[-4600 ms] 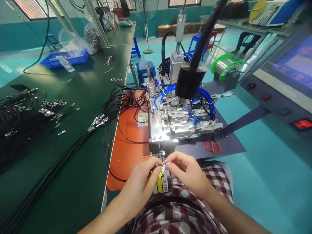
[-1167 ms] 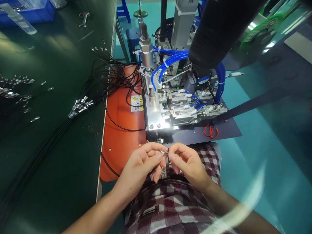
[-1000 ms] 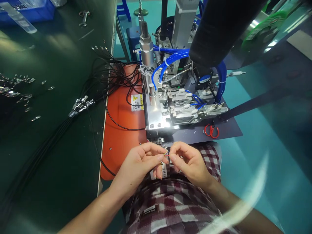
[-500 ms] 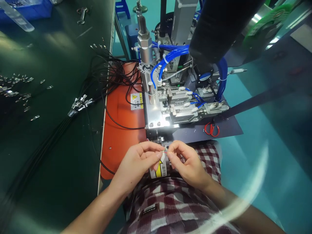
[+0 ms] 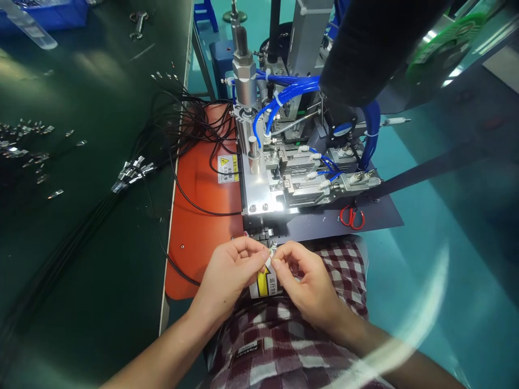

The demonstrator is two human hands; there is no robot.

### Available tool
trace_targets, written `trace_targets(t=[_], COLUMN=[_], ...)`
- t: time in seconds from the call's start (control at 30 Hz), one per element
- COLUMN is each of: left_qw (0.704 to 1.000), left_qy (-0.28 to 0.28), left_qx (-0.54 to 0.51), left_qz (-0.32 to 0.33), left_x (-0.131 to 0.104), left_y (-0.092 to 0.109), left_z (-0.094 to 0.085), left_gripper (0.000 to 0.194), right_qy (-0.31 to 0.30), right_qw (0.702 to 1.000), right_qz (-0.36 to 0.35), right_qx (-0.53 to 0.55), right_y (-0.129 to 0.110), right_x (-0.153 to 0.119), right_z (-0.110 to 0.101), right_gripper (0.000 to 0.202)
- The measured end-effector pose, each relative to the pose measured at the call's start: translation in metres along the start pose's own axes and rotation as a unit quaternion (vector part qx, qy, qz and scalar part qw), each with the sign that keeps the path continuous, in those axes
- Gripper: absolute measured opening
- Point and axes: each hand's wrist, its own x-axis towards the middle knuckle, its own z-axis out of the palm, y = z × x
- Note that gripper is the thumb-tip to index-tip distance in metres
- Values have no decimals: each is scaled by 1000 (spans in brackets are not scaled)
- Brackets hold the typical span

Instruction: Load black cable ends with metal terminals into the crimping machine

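My left hand [image 5: 233, 267] is closed in a pinch, thumb against forefinger, at the end of a black cable [image 5: 180, 274] that runs in under its wrist. Facing it, my right hand [image 5: 306, 278] pinches a thin wire at that same end. The fingertips nearly meet, and the fine strands between them are too small to make out fully. Just below the fingers is a white and yellow arrow label [image 5: 267, 283]. Right behind the fingertips sits the small metal front part [image 5: 259, 235] of the machine.
A metal machine [image 5: 259, 186] with blue air hoses [image 5: 298, 86] stands ahead on an orange board [image 5: 198, 189]. Red-handled scissors [image 5: 352, 217] lie at its right. On the dark table are bundled cables [image 5: 87, 219], metal connectors [image 5: 132, 173], loose metal pieces [image 5: 24, 143] and a wrench [image 5: 139, 26].
Both hands stay in front of the machine. My right hand has shifted slightly left and down, bringing the fingertips closer together. The view has tilted a little.
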Motion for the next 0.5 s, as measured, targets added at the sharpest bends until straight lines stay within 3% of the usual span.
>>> trace_targets(t=[0.23,0.5], left_qw=[1000,1000], left_qy=[-20,-21], left_qx=[4,16], left_qz=[-1,12], left_x=[-1,-4], left_y=[-1,1], left_z=[-3,-4], left_gripper=[17,15], right_qy=[-8,-30], right_qw=[995,981], right_qz=[63,126], right_qx=[74,142], right_y=[-4,-8], right_x=[17,20], right_z=[-18,-11], right_gripper=[7,14])
